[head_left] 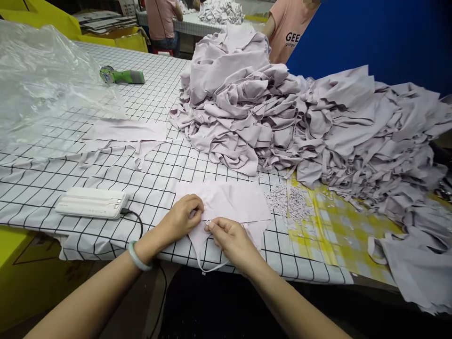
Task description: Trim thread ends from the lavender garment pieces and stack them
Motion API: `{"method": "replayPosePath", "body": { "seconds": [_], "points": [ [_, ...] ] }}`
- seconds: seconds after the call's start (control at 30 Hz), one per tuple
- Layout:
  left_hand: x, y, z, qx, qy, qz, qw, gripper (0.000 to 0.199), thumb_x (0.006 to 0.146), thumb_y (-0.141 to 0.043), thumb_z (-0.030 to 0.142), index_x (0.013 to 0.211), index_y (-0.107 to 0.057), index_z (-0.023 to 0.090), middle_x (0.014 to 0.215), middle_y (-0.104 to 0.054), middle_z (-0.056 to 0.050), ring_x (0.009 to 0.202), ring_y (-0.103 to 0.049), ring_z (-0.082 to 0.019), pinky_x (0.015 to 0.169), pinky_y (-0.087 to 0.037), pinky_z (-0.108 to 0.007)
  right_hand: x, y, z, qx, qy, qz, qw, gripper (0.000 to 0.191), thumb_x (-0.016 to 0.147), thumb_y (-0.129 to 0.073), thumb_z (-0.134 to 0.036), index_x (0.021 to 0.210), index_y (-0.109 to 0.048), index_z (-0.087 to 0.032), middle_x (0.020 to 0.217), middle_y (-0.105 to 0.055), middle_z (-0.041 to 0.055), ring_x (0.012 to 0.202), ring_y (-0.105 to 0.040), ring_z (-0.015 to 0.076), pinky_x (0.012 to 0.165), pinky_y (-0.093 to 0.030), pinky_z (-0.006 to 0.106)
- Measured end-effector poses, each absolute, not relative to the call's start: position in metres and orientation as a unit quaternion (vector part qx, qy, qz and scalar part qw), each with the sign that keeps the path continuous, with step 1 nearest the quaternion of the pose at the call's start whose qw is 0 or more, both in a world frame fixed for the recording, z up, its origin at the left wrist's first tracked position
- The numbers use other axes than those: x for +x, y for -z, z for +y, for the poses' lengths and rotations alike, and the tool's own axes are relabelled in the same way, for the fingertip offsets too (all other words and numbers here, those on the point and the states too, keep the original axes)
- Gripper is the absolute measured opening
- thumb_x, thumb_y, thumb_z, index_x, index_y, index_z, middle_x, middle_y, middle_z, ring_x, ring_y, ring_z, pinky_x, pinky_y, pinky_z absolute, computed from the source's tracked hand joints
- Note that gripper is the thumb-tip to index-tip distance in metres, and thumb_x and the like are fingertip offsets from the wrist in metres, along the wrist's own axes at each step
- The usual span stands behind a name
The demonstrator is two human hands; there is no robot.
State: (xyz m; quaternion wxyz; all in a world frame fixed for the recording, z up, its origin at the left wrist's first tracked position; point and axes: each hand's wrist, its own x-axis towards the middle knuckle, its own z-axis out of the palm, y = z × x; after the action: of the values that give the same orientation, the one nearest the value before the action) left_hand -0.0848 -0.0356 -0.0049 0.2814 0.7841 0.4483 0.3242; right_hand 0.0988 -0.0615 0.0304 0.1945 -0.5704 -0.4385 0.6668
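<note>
A pale lilac garment piece with thin straps lies flat at the table's front edge. My left hand is closed on its left side, fingers curled and pinching the cloth near the lower hem. Beside it, my right hand pinches the garment at that hem with thumb and forefinger. A tiny white bit shows at those fingertips; what it is I cannot make out. One thin strap loops down below the hands over the table edge. A second similar garment piece lies farther back on the left.
A large heap of lilac garments covers the back and right. Small cloth scraps lie right of my hands. At left are a white power bank with a black cable, a green-grey handheld tool and clear plastic. People sit beyond.
</note>
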Motion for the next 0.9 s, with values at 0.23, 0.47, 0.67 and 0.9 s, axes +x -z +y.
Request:
{"method": "replayPosePath", "body": {
  "seconds": [0.23, 0.47, 0.67, 0.9],
  "points": [
    [-0.089, 0.002, -0.037, 0.828, -0.299, 0.399, 0.255, 0.025, 0.08, -0.053, 0.004, 0.101, -0.063, 0.015, 0.101, -0.064, -0.011, 0.096, -0.06, -0.022, 0.083, -0.055, -0.038, 0.107, -0.024, -0.04, -0.581, -0.608, -0.495, 0.221, 0.032, 0.087, -0.055, -0.045, 0.081, -0.068, -0.016, 0.053, -0.038, -0.0062, 0.05, -0.031, 0.0093, 0.048, -0.024, 0.023],
    [-0.082, 0.002, -0.028, 0.713, -0.344, 0.479, 0.38, 0.016, 0.09, -0.055, 0.016, 0.086, -0.071, 0.018, 0.091, -0.07, -0.005, 0.087, -0.066, -0.016, 0.08, -0.054, -0.032, 0.097, -0.025, -0.043, -0.562, -0.648, -0.468, 0.214, 0.032, 0.087, -0.056, -0.046, 0.084, -0.066, -0.017, 0.051, -0.04, -0.0069, 0.047, -0.032, 0.0085, 0.046, -0.022, 0.023],
    [-0.083, -0.007, -0.028, 0.685, -0.33, 0.48, 0.437, 0.02, 0.086, -0.055, 0.015, 0.086, -0.074, 0.02, 0.094, -0.072, -0.005, 0.092, -0.066, -0.018, 0.086, -0.053, -0.034, 0.086, -0.021, -0.042, -0.532, -0.7, -0.415, 0.236, 0.03, 0.084, -0.058, -0.046, 0.078, -0.062, -0.017, 0.047, -0.039, -0.0085, 0.042, -0.024, 0.0059, 0.042, -0.017, 0.022],
    [-0.083, -0.009, -0.028, 0.669, -0.337, 0.477, 0.46, 0.02, 0.088, -0.056, 0.017, 0.084, -0.075, 0.021, 0.094, -0.073, -0.005, 0.091, -0.067, -0.018, 0.086, -0.054, -0.036, 0.086, -0.021, -0.04, -0.545, -0.734, -0.325, 0.243, 0.028, 0.077, -0.064, -0.044, 0.077, -0.062, -0.015, 0.045, -0.041, -0.0092, 0.038, -0.021, 0.0035, 0.038, -0.01, 0.021]
  ]
}}
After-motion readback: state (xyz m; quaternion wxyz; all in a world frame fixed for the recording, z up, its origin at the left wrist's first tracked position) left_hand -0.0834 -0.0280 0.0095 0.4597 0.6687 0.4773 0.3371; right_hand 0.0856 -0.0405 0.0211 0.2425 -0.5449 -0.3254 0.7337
